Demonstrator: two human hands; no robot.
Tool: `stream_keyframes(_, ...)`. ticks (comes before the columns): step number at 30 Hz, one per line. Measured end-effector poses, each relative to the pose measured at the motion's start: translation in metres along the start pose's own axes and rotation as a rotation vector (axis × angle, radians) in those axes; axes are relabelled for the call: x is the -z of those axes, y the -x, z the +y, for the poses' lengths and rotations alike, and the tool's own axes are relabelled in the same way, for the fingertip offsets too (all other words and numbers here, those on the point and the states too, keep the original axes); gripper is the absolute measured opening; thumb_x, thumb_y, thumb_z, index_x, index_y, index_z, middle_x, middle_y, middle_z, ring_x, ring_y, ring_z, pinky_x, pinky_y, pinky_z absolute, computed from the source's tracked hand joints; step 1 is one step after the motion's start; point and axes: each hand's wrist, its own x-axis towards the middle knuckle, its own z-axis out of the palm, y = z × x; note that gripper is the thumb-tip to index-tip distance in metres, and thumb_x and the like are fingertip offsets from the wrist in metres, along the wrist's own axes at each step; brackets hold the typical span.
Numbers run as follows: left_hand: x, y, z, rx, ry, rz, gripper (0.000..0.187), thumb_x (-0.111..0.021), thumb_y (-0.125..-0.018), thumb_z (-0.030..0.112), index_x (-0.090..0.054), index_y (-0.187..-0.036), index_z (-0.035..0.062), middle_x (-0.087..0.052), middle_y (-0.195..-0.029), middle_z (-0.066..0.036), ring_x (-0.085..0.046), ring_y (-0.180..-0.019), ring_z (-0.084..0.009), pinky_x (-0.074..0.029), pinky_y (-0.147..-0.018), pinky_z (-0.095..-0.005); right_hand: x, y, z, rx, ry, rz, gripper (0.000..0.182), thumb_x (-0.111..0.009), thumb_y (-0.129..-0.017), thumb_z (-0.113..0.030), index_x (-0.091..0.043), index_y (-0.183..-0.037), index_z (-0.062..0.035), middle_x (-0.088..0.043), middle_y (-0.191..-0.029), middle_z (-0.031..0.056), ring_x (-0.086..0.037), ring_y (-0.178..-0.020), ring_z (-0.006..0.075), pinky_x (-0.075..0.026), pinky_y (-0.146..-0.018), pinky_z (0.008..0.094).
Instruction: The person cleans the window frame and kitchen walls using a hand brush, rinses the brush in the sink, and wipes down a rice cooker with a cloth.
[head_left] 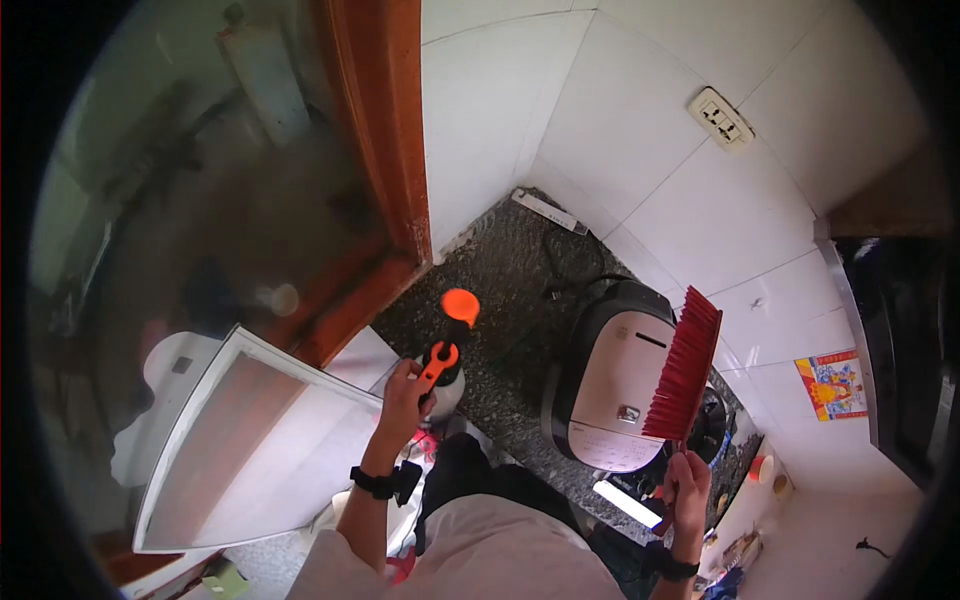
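Observation:
My left hand [404, 392] is closed around the orange handle of a spray bottle [450, 395], which has a pale body, a black neck and a round orange knob at its top. Part of the bottle is hidden behind the hand. In my right hand [686, 478] is a brush [686, 365] with long red bristles, gripped low by its handle with the bristles pointing up. The bristles overlap the right edge of a beige and black rice cooker [618, 390] on the dark speckled counter [500, 255].
A white power strip [548, 211] and a dark cord lie by the back wall, below a wall socket [721, 118]. A wooden window frame [375, 130] and a white-framed pane [265, 440] stand left. A dark appliance [905, 340] juts from the right wall.

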Motion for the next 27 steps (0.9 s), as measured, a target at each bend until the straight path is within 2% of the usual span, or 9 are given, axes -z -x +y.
stream_keyframes(2,0.012,-0.013,-0.001,-0.038,0.176,0.023,0.019,-0.051,-0.082,0.015,-0.043,-0.096,0.0048,-0.045,-0.055,-0.005,-0.04,-0.043,-0.0089,-0.03,-0.04,-0.024,-0.01,0.004,0.0,0.01,0.057,0.014,0.027,-0.057,-0.1,-0.022,-0.053,-0.078,-0.0074,-0.043,-0.059,-0.0037,-0.039,-0.041,0.0043,-0.031,-0.036,0.0224)
stream_keyframes(4,0.022,-0.023,-0.003,-0.069,0.19,0.017,0.022,-0.051,-0.081,0.017,-0.042,-0.097,0.0051,-0.046,-0.056,-0.004,-0.039,-0.043,-0.0085,-0.03,-0.041,-0.0232,-0.022,0.007,-0.002,-0.015,0.032,0.051,0.027,-0.058,-0.099,-0.021,-0.053,-0.076,-0.0077,-0.043,-0.057,-0.004,-0.038,-0.04,0.0042,-0.029,-0.037,0.0225)
stream_keyframes(7,0.027,-0.035,-0.008,-0.31,0.107,-0.003,0.026,-0.051,-0.077,0.021,-0.041,-0.095,0.0054,-0.046,-0.058,-0.003,-0.039,-0.044,-0.0073,-0.028,-0.041,-0.0221,-0.04,0.015,-0.003,-0.026,0.072,0.06,0.025,-0.059,-0.099,-0.019,-0.054,-0.077,-0.0076,-0.044,-0.056,-0.0046,-0.038,-0.041,0.0032,-0.027,-0.037,0.022)
stream_keyframes(12,0.043,-0.061,-0.02,-0.323,0.216,0.056,0.024,-0.05,-0.078,0.023,-0.04,-0.092,0.0061,-0.042,-0.056,-0.001,-0.038,-0.043,-0.0073,-0.025,-0.041,-0.0235,-0.063,0.022,-0.004,-0.053,0.163,0.04,0.018,-0.063,-0.096,-0.017,-0.061,-0.083,-0.0035,-0.049,-0.058,-0.0053,-0.04,-0.044,0.0019,-0.029,-0.04,0.0215)
stream_keyframes(16,0.045,-0.061,-0.021,-0.417,0.14,0.055,0.029,-0.051,-0.086,0.032,-0.044,-0.091,0.0046,-0.041,-0.055,-0.001,-0.04,-0.044,-0.0084,-0.028,-0.043,-0.0237,-0.075,0.023,-0.009,-0.055,0.214,0.013,0.02,-0.066,-0.095,-0.019,-0.062,-0.084,-0.003,-0.052,-0.059,-0.0038,-0.044,-0.043,0.0029,-0.031,-0.039,0.0223)
stream_keyframes(19,0.051,-0.059,-0.03,-0.431,0.014,0.009,0.05,-0.05,-0.094,0.05,-0.053,-0.079,0.0025,-0.046,-0.061,-0.002,-0.045,-0.052,-0.0107,-0.033,-0.047,-0.0264,-0.089,0.021,-0.012,-0.051,0.267,0.0,0.02,-0.067,-0.095,-0.02,-0.064,-0.087,-0.0015,-0.054,-0.059,-0.003,-0.047,-0.043,0.0039,-0.032,-0.039,0.0228)
stream_keyframes(23,0.052,-0.053,-0.025,-0.414,-0.001,-0.003,0.047,-0.049,-0.097,0.045,-0.052,-0.076,0.0027,-0.047,-0.061,-0.003,-0.045,-0.052,-0.0105,-0.033,-0.047,-0.0272,-0.113,0.018,-0.024,-0.098,0.316,-0.043,0.025,-0.067,-0.095,-0.023,-0.067,-0.096,0.0016,-0.055,-0.06,-0.0027,-0.048,-0.043,0.0044,-0.034,-0.039,0.0238)
stream_keyframes(25,0.046,-0.046,-0.005,-0.227,-0.039,0.029,0.041,-0.049,-0.098,0.037,-0.052,-0.074,0.003,-0.047,-0.059,-0.003,-0.044,-0.052,-0.0104,-0.032,-0.047,-0.0285,-0.117,0.015,-0.025,-0.097,0.266,-0.038,0.025,-0.067,-0.096,-0.024,-0.067,-0.095,0.0013,-0.055,-0.06,-0.0028,-0.048,-0.044,0.0044,-0.035,-0.039,0.024)
stream_keyframes(27,0.05,-0.038,-0.003,-0.42,-0.426,0.054,0.04,-0.049,-0.098,0.03,-0.05,-0.068,0.0033,-0.046,-0.057,-0.001,-0.043,-0.05,-0.0101,-0.031,-0.046,-0.03,-0.118,0.018,-0.034,-0.134,0.258,-0.037,0.026,-0.067,-0.096,-0.026,-0.067,-0.093,0.0007,-0.054,-0.061,-0.0031,-0.048,-0.046,0.0047,-0.036,-0.041,0.0245)
